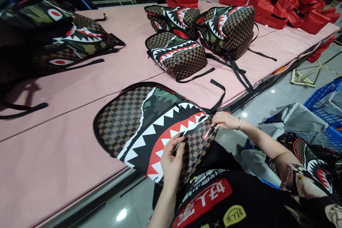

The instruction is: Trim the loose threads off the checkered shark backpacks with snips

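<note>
A backpack (128, 121) with brown checks, a camouflage patch and a printed shark mouth lies front up across the table's near edge, its base toward my body. My left hand (172, 156) rests over the red and white teeth, thumb and index finger curled together in a pinch. Whatever is between those fingertips is too small to make out. At the backpack's right bottom corner, my right hand (226, 120) has its fingers closed. A small red and pale piece (206, 134) shows just below those fingertips; its kind is unclear. A black strap (219, 94) sticks out beyond that corner.
Several similar backpacks (177, 55) stand or lie farther back on the pink table (66, 121); others are at the left. Red bags (280, 5) are heaped at the far right. Blue crates (324, 103) and a grey plastic sheet (294, 119) are on the floor at right.
</note>
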Demonstrator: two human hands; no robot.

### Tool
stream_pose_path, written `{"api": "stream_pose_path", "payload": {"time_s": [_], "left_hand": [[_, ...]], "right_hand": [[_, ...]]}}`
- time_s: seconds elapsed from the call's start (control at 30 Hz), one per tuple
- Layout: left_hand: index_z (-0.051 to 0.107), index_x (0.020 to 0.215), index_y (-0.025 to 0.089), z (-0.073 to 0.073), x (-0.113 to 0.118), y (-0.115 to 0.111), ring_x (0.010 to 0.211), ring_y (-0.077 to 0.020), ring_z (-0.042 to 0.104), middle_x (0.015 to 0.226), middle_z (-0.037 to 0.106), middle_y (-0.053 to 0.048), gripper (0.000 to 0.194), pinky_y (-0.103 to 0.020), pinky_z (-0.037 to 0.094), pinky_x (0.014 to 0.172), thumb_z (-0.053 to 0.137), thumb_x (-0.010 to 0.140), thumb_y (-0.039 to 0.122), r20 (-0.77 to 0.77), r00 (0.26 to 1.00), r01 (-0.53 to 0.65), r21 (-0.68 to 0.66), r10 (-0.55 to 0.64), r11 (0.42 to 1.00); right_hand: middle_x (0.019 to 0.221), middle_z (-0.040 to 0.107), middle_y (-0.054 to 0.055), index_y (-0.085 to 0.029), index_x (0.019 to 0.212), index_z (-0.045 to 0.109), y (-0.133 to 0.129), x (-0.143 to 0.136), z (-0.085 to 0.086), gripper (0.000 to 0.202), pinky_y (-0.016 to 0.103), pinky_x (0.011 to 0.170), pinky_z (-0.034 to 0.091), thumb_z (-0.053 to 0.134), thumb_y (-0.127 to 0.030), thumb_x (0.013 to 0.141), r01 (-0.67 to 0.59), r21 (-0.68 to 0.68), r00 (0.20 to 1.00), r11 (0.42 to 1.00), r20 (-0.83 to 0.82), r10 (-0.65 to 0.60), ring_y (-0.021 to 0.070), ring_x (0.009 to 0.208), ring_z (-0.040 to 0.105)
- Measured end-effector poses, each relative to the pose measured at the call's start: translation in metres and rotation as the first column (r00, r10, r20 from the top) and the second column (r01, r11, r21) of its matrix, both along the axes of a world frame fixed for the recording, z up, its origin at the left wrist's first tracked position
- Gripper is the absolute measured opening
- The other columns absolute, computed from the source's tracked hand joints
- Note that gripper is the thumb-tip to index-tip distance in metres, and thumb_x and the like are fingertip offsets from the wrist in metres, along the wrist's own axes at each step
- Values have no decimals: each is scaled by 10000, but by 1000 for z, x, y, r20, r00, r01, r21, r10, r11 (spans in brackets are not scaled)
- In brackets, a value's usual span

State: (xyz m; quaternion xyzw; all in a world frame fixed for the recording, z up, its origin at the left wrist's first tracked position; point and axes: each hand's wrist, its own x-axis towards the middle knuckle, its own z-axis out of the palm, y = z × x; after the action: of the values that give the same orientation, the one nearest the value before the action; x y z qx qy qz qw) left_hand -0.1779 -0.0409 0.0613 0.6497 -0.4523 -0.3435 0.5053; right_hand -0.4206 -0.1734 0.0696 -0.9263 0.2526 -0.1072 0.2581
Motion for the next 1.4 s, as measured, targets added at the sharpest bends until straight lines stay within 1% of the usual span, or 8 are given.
{"api": "stream_pose_path", "payload": {"time_s": [0.53, 0.7, 0.87, 1.0, 1.13, 1.23, 1.33, 1.4], "left_hand": [[620, 899, 175, 8, -9, 3, 1070, -195, 503, 1131, 561, -59, 210, -361, 350, 969, 546, 757, 310, -22, 1000, 9, 2, -9, 1000], [621, 899, 181, 7, -10, 4, 1046, -185, 514, 1112, 567, -49, 203, -358, 354, 966, 539, 765, 310, 20, 1000, 20, 1, -20, 1000], [618, 901, 186, 10, -13, 6, 1040, -180, 506, 1102, 561, -48, 215, -355, 363, 953, 521, 784, 337, 93, 994, 56, -15, -54, 998], [628, 878, 191, 12, -26, -3, 1031, -207, 481, 1088, 553, -60, 234, -383, 364, 925, 528, 779, 379, 357, 924, 164, -45, -137, 985], [607, 777, 179, 8, -41, -22, 1006, -248, 463, 1079, 543, -72, 200, -417, 379, 868, 563, 750, 373, 519, 834, 240, -35, -187, 970], [544, 721, 161, 4, -41, -37, 965, -218, 491, 1015, 558, -77, 184, -390, 399, 860, 476, 808, 308, 432, 892, 189, -92, -132, 978], [535, 947, 133, 2, -34, -47, 1103, -227, 432, 1169, 480, -129, 211, -398, 356, 947, 423, 826, 265, 406, 914, 87, -166, -12, 982], [503, 1084, 129, 1, -31, -49, 1155, -236, 389, 1237, 437, -135, 307, -413, 327, 978, 434, 820, 269, 438, 898, 106, -163, -24, 981]], "right_hand": [[898, 564, 34, -179, 915, 597, 17, 16, 10, 426, 213, 817, 315, 300, -474, 836, -56, -117, 990, 992, -133, 41, 66, 862, 419], [871, 591, 32, -157, 879, 614, 27, 17, 5, 373, 179, 830, 350, 362, -428, 832, -70, 33, 997, 997, 45, 69, 46, 865, 468], [917, 591, 15, -147, 903, 607, 14, -1, 21, 273, 112, 751, 364, 532, -363, 753, 235, 306, 971, 923, -28, -237, 14, 823, 505], [827, 591, -11, -137, 882, 609, -6, -10, 34, 245, 87, 668, 312, 585, -305, 705, 414, 302, 902, 859, -263, -342, -15, 702, 465], [748, 566, -29, -146, 881, 612, -14, -5, 39, 260, 75, 600, 280, 592, -318, 687, 407, 335, 886, 850, -373, -277, -32, 617, 410], [706, 546, -33, -145, 892, 604, -16, 0, 42, 274, 80, 555, 258, 567, -340, 702, 388, 367, 887, 846, -398, -234, -39, 544, 377], [694, 542, -33, -147, 874, 610, -18, 2, 44, 261, 80, 570, 251, 576, -337, 698, 345, 330, 898, 879, -390, -206, -38, 560, 373], [715, 552, -30, -150, 855, 618, -19, 3, 44, 240, 77, 596, 250, 594, -320, 687, 319, 285, 903, 904, -380, -199, -31, 609, 388]]}}
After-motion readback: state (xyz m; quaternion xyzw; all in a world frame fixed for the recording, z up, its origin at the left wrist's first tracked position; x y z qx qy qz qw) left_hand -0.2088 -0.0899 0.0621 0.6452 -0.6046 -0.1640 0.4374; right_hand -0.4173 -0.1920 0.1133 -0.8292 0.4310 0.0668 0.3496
